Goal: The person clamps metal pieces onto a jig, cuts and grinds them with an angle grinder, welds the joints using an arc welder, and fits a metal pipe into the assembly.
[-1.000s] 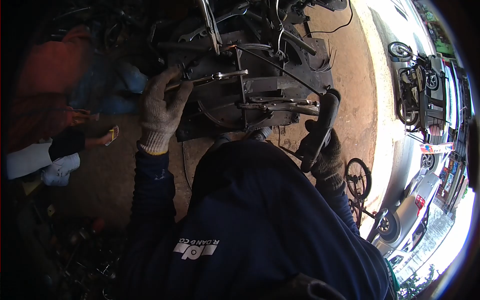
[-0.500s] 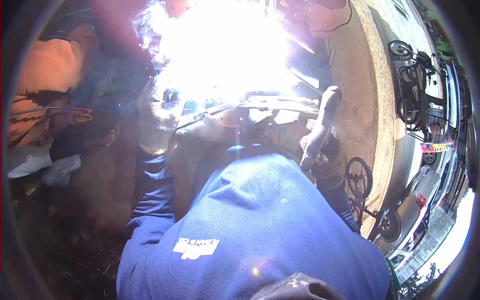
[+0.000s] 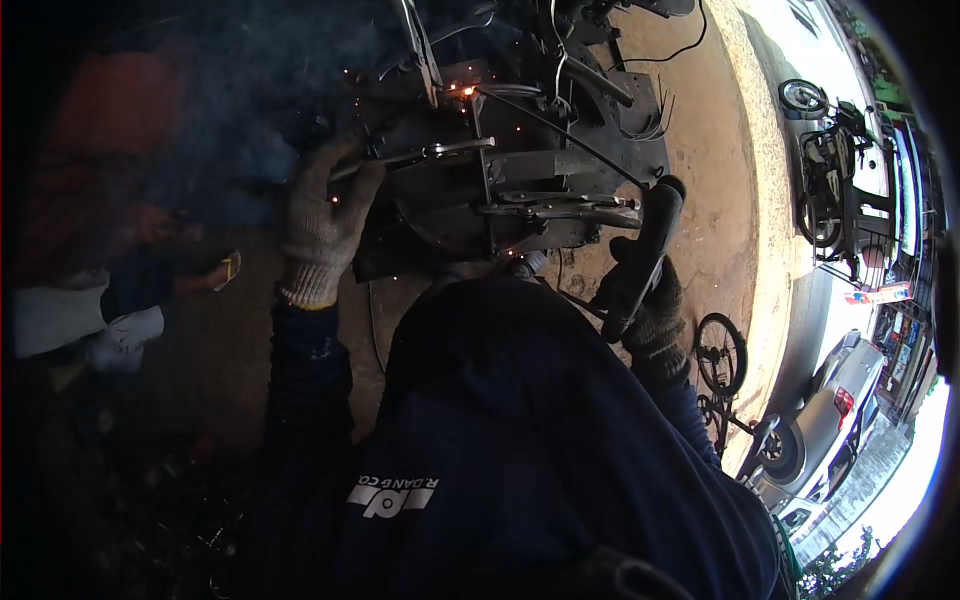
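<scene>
My left hand (image 3: 325, 225), in a pale knit glove, is closed around the handles of pliers (image 3: 432, 152) whose jaws reach a thin upright metal bar. In my right hand (image 3: 650, 300), in a dark glove, is a welding electrode holder (image 3: 658, 225). A thin electrode (image 3: 565, 132) runs from it up and left to a glowing orange spot on the metal workpiece (image 3: 520, 165). Small sparks float around that spot. Another pair of locking pliers (image 3: 565, 210) lies across the front part of the workpiece, between my hands.
At the left, in smoke and shadow, another person (image 3: 110, 140) in orange sits or crouches close by. To the right are a bicycle (image 3: 720, 355), a motorcycle (image 3: 825, 180) and a parked silver car (image 3: 825, 410). A dark cable (image 3: 680, 55) curves over the ground at the top.
The blinding white arc has died down to a small glow with sparks, so the workpiece and tools show. Both hands stay in nearly the same places, still gripping.
</scene>
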Demonstrator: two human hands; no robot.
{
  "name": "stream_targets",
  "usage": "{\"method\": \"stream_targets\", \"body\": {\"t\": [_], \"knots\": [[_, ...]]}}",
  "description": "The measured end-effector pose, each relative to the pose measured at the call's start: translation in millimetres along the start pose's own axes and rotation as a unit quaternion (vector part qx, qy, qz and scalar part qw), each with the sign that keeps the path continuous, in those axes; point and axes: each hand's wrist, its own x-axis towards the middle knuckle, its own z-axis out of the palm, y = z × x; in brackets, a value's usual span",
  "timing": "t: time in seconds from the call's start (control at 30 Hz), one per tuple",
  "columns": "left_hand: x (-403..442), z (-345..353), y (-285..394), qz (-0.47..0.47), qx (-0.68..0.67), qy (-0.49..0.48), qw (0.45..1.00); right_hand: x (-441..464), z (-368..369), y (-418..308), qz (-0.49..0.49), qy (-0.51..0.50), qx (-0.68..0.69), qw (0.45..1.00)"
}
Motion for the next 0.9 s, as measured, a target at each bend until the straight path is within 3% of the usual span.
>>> {"method": "stream_targets", "body": {"t": [0.1,0.17,0.4,0.6,0.67,0.8,0.9], "knots": [[0,-2,8,-0.001,-0.006,-0.004,1.0,0,4,-4,0.009,-0.037,0.148,0.988],[0,-3,13,0.007,-0.02,-0.002,1.0,1,8,-8,-0.014,0.002,0.009,1.0],[3,-3,16,0.017,-0.016,-0.005,1.0,4,14,-20,0.006,-0.014,0.05,0.999],[2,-4,14,0.027,0.008,-0.001,1.0,4,14,-14,-0.002,0.002,-0.006,1.0],[2,-4,8,0.094,-0.004,0.012,0.995,5,11,-12,-0.038,0.019,-0.103,0.994],[-1,-3,7,0.102,0.008,0.03,0.994,1,9,-12,-0.041,-0.009,-0.136,0.99],[-9,-5,6,0.019,-0.057,-0.001,0.998,-1,4,-2,-0.009,0.02,-0.215,0.976]]}}
